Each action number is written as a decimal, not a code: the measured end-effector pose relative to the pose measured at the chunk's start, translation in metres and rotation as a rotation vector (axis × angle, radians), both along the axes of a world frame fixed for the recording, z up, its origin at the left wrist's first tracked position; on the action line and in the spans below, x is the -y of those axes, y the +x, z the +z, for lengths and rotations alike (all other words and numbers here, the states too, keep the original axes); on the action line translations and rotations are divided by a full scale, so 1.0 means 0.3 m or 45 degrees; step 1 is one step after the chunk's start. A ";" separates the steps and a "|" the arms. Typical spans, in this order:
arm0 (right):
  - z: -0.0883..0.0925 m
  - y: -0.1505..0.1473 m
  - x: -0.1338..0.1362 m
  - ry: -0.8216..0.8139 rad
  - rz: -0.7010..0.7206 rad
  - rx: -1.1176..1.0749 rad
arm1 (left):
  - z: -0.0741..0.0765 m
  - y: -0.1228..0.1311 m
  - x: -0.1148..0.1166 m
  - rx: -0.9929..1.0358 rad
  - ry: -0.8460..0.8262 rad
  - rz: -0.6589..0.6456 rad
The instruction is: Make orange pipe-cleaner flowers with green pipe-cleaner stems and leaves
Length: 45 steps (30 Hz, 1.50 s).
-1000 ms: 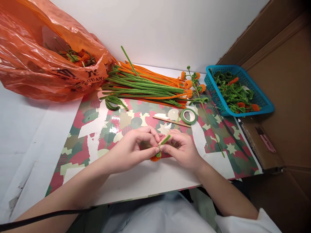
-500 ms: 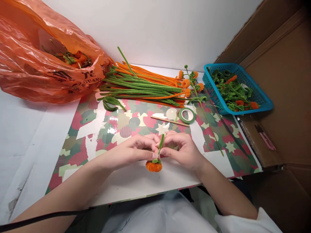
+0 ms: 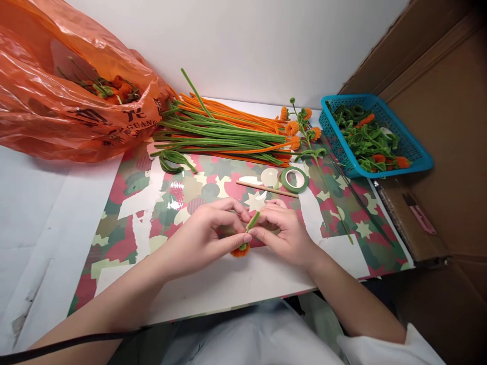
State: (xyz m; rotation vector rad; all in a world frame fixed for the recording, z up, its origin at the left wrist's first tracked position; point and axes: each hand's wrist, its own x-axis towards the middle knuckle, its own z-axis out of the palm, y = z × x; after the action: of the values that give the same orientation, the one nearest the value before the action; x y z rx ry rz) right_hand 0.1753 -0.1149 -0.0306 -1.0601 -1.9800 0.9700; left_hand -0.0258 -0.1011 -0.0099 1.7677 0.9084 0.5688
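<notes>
Patterned work surface (image 3: 117,248), torn to white in patches: it bears bundled green and orange stems (image 3: 236,133), a green tape roll (image 3: 294,190), a thin stick (image 3: 262,188) and a flowering sprig (image 3: 314,153).

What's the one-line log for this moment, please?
left hand: pinching stem of orange pipe-cleaner flower | right hand: touching same stem | beyond: wooden stick, green tape roll

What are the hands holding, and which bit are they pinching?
A small orange flower. The left hand and right hand pinch its green stem with their fingertips, close to the flower head.
</notes>
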 end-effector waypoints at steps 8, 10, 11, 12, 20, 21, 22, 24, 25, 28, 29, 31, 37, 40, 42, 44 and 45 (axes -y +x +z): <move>0.008 0.014 -0.004 -0.038 0.094 -0.162 | 0.001 -0.009 -0.016 0.153 -0.411 -0.207; 0.011 0.011 -0.001 -0.115 0.064 -0.179 | -0.001 -0.007 -0.019 0.176 -0.479 -0.219; 0.012 0.010 0.000 -0.160 0.049 -0.184 | -0.001 -0.007 -0.019 0.174 -0.495 -0.222; 0.014 0.008 0.002 -0.202 0.036 -0.190 | -0.001 -0.007 -0.020 0.164 -0.500 -0.223; 0.013 -0.003 0.011 -0.400 -0.036 -0.199 | 0.007 -0.015 -0.017 0.005 -0.407 -0.199; 0.012 -0.005 0.012 -0.461 -0.046 -0.210 | 0.009 -0.015 -0.016 -0.008 -0.401 -0.188; 0.010 -0.007 0.012 -0.524 -0.051 -0.237 | 0.010 -0.014 -0.015 -0.016 -0.399 -0.185; 0.007 -0.010 0.011 -0.631 -0.039 -0.327 | 0.014 -0.013 -0.014 -0.018 -0.400 -0.195; 0.005 -0.011 0.009 -0.671 -0.020 -0.377 | 0.016 -0.013 -0.014 -0.013 -0.402 -0.208; 0.002 -0.008 0.005 -0.725 0.083 -0.431 | 0.019 -0.015 -0.018 0.000 -0.430 -0.266; 0.002 -0.006 0.004 -0.707 0.124 -0.400 | 0.020 -0.016 -0.019 -0.001 -0.442 -0.290; 0.002 -0.001 0.004 -0.590 0.174 -0.292 | 0.023 -0.018 -0.020 -0.014 -0.463 -0.320; 0.002 -0.008 0.011 -0.196 0.052 -0.082 | 0.039 -0.002 -0.008 -0.098 -0.130 -0.015; 0.000 -0.021 0.013 -0.057 -0.054 0.017 | 0.034 0.009 0.003 -0.245 0.253 0.146; 0.000 -0.026 0.013 -0.023 -0.089 0.057 | 0.021 0.012 0.007 -0.327 0.407 0.146; 0.001 -0.027 0.012 -0.035 -0.088 0.069 | 0.006 0.012 0.008 -0.347 0.496 0.082; 0.001 -0.026 0.010 -0.052 -0.080 0.065 | 0.000 0.010 0.008 -0.344 0.531 0.048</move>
State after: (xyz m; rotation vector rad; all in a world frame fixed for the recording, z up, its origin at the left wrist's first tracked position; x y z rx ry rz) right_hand 0.1675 -0.1181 -0.0302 -1.1736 -1.9634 0.9625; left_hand -0.0228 -0.1034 -0.0100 2.2471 1.0655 0.5823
